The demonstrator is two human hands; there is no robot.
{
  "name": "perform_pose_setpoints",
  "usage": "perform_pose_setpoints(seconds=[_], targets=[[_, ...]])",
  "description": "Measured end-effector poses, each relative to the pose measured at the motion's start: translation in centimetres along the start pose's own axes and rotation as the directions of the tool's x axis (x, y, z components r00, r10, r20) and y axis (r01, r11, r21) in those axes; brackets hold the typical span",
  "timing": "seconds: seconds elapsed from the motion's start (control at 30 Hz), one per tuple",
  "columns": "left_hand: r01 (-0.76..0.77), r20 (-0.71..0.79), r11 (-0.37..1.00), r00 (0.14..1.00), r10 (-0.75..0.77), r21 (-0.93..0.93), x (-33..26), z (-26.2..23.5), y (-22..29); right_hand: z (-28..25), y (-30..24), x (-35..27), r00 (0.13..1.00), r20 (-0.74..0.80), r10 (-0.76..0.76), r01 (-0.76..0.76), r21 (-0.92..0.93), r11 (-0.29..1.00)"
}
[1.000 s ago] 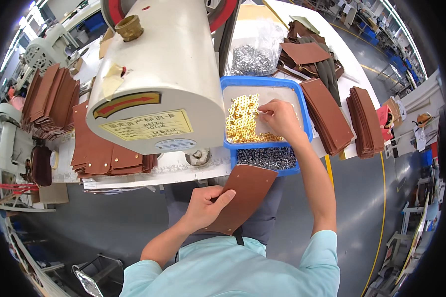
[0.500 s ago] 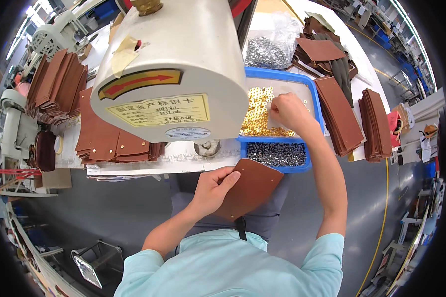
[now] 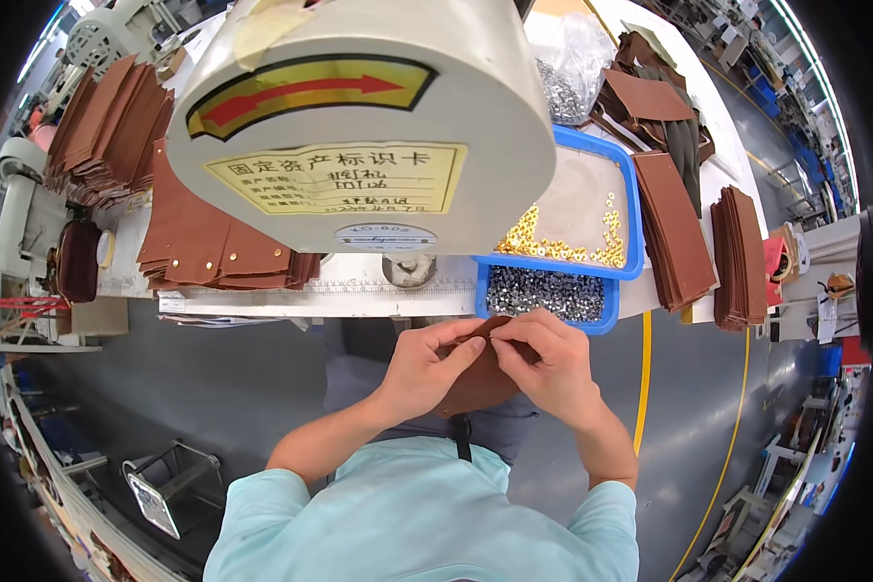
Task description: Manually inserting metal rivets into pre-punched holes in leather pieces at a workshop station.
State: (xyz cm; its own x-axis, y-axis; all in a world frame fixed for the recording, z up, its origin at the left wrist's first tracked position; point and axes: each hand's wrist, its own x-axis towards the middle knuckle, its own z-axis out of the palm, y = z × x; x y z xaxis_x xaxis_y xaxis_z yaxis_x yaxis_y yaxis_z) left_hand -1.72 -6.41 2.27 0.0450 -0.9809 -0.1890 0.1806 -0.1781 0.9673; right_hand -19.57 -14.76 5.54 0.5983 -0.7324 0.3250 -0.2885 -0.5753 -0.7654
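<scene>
Our left hand [image 3: 425, 367] and right hand [image 3: 550, 361] pinch a smooth brown leather piece [image 3: 475, 383] below the counter [image 3: 359, 291] edge | blue tray [image 3: 633, 209]: gold eyelets [image 3: 553, 247] | smaller blue tray [image 3: 606, 318]: silver eyelets [image 3: 543, 291] | flat brown leather stacks [image 3: 674, 228] alongside

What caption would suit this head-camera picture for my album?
Both hands, left hand and right hand, pinch a brown leather piece below a blue tray of gold eyelets.

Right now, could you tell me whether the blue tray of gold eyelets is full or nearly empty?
Nearly empty: the blue tray shows mostly bare floor, with gold eyelets only along its near edge.
</scene>
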Motion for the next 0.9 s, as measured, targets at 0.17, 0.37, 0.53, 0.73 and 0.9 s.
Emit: perform_pose_setpoints(seconds=[0.17, 0.37, 0.53, 0.73, 0.9], targets=[[-0.033, 0.028, 0.998, 0.999, 0.031, 0.060, -0.3, 0.0, -0.1, -0.2, -0.2, -0.7, 0.990, 0.048, 0.132, -0.135, 0.080, 0.988], [-0.113, 0.028, 0.934, 0.994, 0.110, 0.340, -0.8, 0.1, 0.6, 0.1, -1.2, -0.5, 0.991, -0.104, 0.084, -0.095, -0.108, 0.990], [-0.320, 0.125, 0.786, 0.946, 0.300, 0.530, -0.5, -0.2, -0.6, -1.1, -0.1, -1.7, 0.992, 0.055, 0.113, -0.106, -0.122, 0.987], [-0.546, 0.193, 0.563, 0.802, 0.565, 0.621, -0.3, -0.2, -2.4, -2.2, 5.5, 0.0, 0.999, 0.019, 0.036, -0.027, -0.362, 0.932], [-0.716, 0.253, 0.427, 0.632, 0.732, 0.553, -0.1, 0.0, -2.5, -0.5, 7.7, -0.6, 0.997, 0.063, 0.053, -0.018, -0.464, 0.886]])
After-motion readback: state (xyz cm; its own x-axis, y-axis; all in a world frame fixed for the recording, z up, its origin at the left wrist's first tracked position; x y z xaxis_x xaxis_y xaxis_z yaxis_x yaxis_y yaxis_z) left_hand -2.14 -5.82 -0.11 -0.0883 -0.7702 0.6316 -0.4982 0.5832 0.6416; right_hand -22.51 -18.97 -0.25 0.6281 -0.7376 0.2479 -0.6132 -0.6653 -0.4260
